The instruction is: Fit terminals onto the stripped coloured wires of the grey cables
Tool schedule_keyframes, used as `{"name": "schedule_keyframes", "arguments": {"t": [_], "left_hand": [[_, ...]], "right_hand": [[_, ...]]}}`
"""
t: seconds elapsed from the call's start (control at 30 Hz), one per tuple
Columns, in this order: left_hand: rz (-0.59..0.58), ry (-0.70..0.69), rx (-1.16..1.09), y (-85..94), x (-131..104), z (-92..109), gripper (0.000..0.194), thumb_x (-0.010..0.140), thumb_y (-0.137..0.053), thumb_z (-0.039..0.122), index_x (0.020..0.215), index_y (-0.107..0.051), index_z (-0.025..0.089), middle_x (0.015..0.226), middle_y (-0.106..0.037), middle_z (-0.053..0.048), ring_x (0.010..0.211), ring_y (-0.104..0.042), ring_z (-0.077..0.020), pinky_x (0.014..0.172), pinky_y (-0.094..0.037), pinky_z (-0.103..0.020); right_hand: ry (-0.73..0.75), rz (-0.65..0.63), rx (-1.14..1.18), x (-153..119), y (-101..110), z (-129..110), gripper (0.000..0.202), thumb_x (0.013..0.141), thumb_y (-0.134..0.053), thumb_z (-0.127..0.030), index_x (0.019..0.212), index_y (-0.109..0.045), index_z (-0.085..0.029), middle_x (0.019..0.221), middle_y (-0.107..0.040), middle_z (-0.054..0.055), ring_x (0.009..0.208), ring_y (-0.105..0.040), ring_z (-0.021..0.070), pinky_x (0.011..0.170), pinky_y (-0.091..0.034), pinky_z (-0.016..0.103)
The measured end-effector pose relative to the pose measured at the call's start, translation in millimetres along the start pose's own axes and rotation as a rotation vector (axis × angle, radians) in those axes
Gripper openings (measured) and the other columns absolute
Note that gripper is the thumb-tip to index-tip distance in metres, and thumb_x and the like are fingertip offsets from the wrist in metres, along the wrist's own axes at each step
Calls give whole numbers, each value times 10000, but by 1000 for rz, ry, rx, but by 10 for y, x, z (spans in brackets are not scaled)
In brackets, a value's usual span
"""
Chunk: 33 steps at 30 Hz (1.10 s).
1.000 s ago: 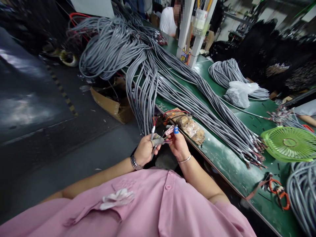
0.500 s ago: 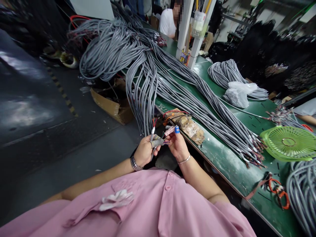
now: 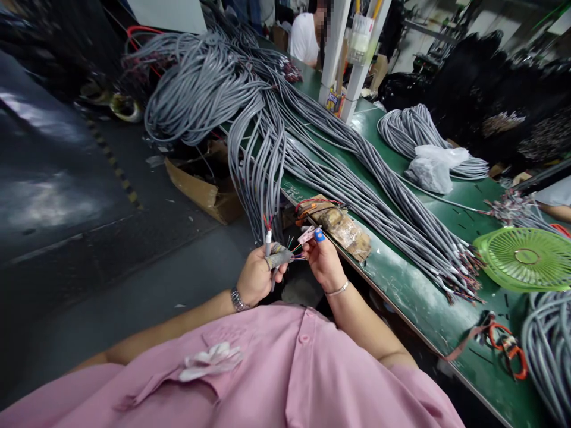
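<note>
Green worktop (image 3: 401, 297) runs from 11 to 4 o'clock around the person's hands, which sit at the dial's centre, and grey cable bundles (image 3: 196, 101) heap at 11. At 1 o'clock, a small box (image 3: 332, 101) by a post carries a yellow and blue label whose lettering is too small to read; a pale container (image 3: 360, 38) above it has a label, also illegible. Near 12, a co-worker in a white shirt (image 3: 304, 38) is partly hidden by the post. Toward 3, another person's sleeve (image 3: 553, 193) is cut off by the edge, as is a green fan (image 3: 521, 255) before it. Orange-handled scissors (image 3: 508, 348) lie at 4.

At centre, the left hand (image 3: 259, 273) is curled closed around a grey cable (image 3: 268, 241), its white-banded end upright with red wires fanning out. Thin coloured wires (image 3: 297, 257) reach across to the right hand (image 3: 323, 261), whose fingers are drawn nearly together; whether they grip the wires, I cannot tell. Blue covers its thumb tip, and a pinkish piece (image 3: 307, 235) beside that is too small to identify.
</note>
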<state>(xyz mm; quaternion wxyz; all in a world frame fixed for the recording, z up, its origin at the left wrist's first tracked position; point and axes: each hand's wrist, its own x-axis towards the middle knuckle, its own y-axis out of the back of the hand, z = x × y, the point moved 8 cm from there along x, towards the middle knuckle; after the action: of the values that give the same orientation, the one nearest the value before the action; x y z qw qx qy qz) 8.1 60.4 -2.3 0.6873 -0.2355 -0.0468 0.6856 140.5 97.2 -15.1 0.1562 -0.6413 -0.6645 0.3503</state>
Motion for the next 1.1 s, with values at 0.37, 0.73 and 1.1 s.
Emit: {"name": "schedule_keyframes", "arguments": {"t": [0.37, 0.73, 1.1], "left_hand": [[23, 9, -10, -5, 134, -43, 187, 676, -708, 288, 677, -567, 165, 473, -555, 35, 330, -415, -59, 326, -283, -172], [10, 12, 12, -10, 33, -8, 215, 668, -720, 290, 644, -544, 168, 472, -551, 36, 331, -412, -59, 326, -295, -176], [60, -77, -8, 27, 69, 48, 191, 677, -717, 277, 673, -560, 167, 507, -564, 36, 359, -425, -51, 343, -295, -161]], "right_hand": [[-41, 1, 80, 55, 33, 58, 275, 788, -708, -455, 828, -654, -188, 696, -583, -30, 572, -475, 71, 567, -461, 188], [-113, -37, 83, 35, 14, 80, 390, 805, -638, -561, 904, -662, -184, 793, -660, 12, 616, -544, 92, 527, -473, 195], [-25, -47, 18, -14, -41, 19, 323, 785, -697, -466, 922, -673, -175, 754, -616, -8, 583, -500, 72, 524, -473, 177]]}}
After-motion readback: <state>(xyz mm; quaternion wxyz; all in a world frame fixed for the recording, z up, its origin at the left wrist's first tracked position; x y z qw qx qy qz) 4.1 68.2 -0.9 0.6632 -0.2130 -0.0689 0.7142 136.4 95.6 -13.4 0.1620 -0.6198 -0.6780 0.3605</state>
